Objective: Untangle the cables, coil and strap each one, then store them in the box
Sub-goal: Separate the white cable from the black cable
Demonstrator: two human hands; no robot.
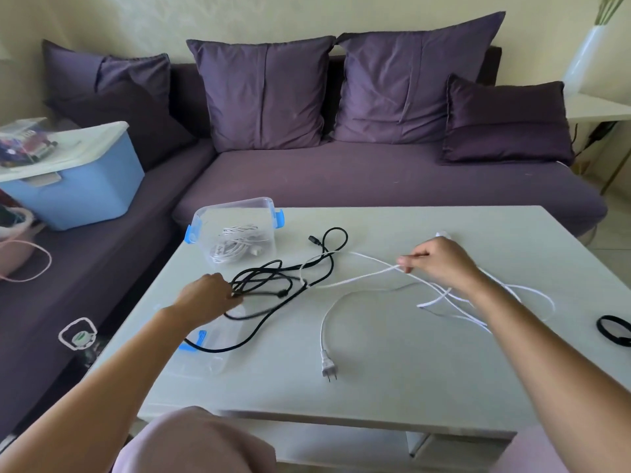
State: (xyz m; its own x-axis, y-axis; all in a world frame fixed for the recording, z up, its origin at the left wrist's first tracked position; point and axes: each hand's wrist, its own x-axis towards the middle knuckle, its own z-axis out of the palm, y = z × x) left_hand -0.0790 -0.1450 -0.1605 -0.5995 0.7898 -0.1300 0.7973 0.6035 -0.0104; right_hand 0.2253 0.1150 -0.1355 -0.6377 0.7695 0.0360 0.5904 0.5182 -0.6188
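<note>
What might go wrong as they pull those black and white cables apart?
1. The white cable loops through the black cable near the middle; with the left hand and right hand pulling apart, the knot could tighten.
2. The clear box sits right beside the tangle and might get dragged or tipped.
3. The white plug could whip across the table.
</note>
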